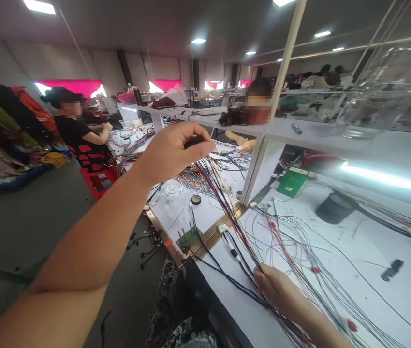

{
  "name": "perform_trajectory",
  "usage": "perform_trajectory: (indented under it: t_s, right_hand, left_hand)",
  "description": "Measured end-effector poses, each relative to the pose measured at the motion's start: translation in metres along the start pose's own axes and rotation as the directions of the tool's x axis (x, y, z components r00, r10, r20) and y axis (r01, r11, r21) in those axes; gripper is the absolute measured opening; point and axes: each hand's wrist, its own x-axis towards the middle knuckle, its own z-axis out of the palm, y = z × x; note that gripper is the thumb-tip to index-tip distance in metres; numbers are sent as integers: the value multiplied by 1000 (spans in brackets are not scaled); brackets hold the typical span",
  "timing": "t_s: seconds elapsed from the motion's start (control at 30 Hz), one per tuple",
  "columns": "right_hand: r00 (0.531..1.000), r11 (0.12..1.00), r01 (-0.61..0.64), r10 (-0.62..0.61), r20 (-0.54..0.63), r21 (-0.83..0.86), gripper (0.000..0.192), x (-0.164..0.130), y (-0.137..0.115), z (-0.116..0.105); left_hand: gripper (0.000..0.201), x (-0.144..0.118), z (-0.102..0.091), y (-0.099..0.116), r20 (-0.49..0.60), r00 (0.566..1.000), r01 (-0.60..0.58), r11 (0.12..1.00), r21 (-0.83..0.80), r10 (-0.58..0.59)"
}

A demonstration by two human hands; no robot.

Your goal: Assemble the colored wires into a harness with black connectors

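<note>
Two bare hands work one bundle of coloured wires [227, 208], which runs taut between them above a white workbench [354, 251]. Nearest the camera, the right hand [278, 287] rests low on the bench edge with its fingers closed around the lower end of the bundle, where the strands fan out across the table surface. Farther up and out to the left, the left hand [176, 150] is raised at arm's length, thumb and fingertips pinched shut on the upper end of the wires; something small and dark sits in the pinch, possibly a connector, though it is too small to tell.

Under the stretched wires, a brass-coloured strip [212, 234] crosses the bench, with a small green fixture [187, 237] holding upright pins beside it. A small roll of black tape [196, 199] lies just past that. To the right, well apart from the hands, a larger black roll [334, 208] sits on the white surface near a green circuit board [291, 182]. A white upright post [285, 63] rises from the bench to a shelf [336, 135].

Beyond, more wire harnesses cover a neighbouring table, where a person in a black top [78, 135] sits at the left and another person [252, 108] works behind the shelf.
</note>
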Motion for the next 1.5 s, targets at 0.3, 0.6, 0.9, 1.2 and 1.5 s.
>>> perform_trajectory:
  t_s: [0.3,0.6,0.9,1.2,1.5]
  right_hand:
    - [1000,998,6,-7,-4,-68,39,-42,29,8]
    - [992,999,47,-47,116,-2,99,-52,-15,-47]
    - [853,456,263,-521,15,850,55,65,-206,-135]
    - [893,18,-3,-450,11,1000,25,81,-188,-92]
    - [947,81,236,-242,-211,968,27,79,-162,-91]
  left_hand:
    - [16,9,-2,27,-2,999,-37,999,17,38]
    - [28,2,-20,52,170,979,-93,991,-96,109]
    - [37,12,-15,54,324,915,-267,963,40,240]
    - [36,21,-1,31,297,948,-134,990,35,118]
    - [48,16,40,9,325,940,276,798,-536,-106]
